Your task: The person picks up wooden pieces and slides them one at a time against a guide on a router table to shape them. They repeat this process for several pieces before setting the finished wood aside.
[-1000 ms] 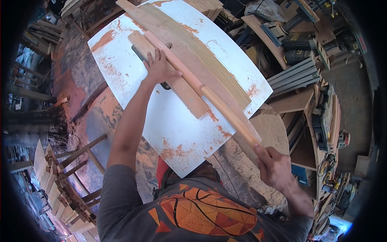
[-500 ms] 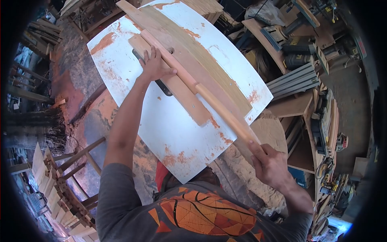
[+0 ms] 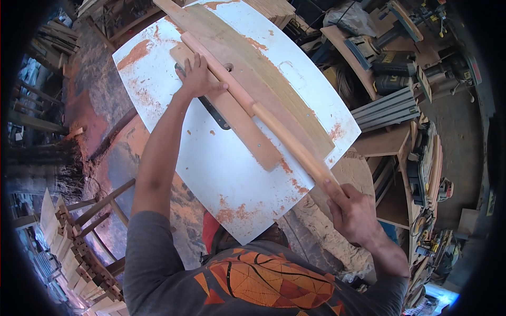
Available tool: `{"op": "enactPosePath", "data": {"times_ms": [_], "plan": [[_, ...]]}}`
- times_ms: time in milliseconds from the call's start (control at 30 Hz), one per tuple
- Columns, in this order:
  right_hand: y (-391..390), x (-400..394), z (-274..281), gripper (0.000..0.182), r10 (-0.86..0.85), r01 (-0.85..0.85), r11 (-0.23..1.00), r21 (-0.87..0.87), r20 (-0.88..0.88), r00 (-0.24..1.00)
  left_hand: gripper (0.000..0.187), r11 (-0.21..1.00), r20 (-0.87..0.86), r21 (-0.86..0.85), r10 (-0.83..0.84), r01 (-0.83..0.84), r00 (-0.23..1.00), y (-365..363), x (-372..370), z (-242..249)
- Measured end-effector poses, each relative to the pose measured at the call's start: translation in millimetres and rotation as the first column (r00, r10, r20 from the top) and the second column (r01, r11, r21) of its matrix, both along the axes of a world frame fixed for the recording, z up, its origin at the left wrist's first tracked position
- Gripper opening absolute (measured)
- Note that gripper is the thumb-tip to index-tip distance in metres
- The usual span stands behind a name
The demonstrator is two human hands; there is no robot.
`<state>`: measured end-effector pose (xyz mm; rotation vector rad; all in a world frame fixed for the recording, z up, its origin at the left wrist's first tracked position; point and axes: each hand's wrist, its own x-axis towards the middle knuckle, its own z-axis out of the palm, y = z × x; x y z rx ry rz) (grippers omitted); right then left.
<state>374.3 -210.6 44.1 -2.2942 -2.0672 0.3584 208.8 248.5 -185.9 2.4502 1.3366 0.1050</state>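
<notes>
A long, narrow wooden strip runs diagonally over a white tabletop, its far half pinkish and its near half tan and rounded. My right hand is wrapped round the near end, past the table's edge, with the thumb along the top. Spread fingers of my left hand rest over a flat straight board beside the strip, and the thumb reaches to the strip's side. Beneath that board shows a dark slotted bar. Close to the strip's other side is a small dark round hole in a wooden panel.
Reddish sawdust lies scattered on the tabletop. At right stand shelves with tools and a stack of grey bars. Cut wood pieces are piled at lower left. A round wooden surface sits below the table's right corner.
The strip has slid a little up and left along the board, away from me. My left hand has shifted slightly the same way, and the view has moved a bit.
</notes>
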Motion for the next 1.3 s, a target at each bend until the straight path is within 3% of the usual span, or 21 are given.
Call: {"op": "enactPosePath", "data": {"times_ms": [200,533,633,800,1300], "plan": [[14.3,-5.7,3.7,0.052,-0.053,0.053,0.996,-0.074,-0.002,0.999,0.150,1.000,-0.026,0.007,0.002,-0.002,1.000,11.8,-2.3,7.6],[34.6,-13.8,5.7,0.050,-0.023,0.024,0.999,-0.034,0.048,0.999,0.145,0.999,-0.064,0.019,-0.029,0.030,0.997,33.7,-5.5,7.8],[39.5,-15.7,4.8,0.050,-0.009,0.010,1.000,-0.005,0.059,0.998,0.151,1.000,-0.024,-0.006,0.006,-0.006,1.000,39.1,-6.5,4.4],[47.0,-17.2,1.3,0.052,-0.023,0.024,1.000,-0.012,0.051,0.998,0.143,0.999,-0.046,0.032,-0.002,0.003,0.999,45.7,-7.0,4.3],[75.7,-23.5,-1.0,0.053,-0.011,0.011,1.000,0.004,0.059,0.998,0.149,0.998,-0.041,0.047,0.046,-0.044,0.998,74.9,-11.0,4.8]]}}
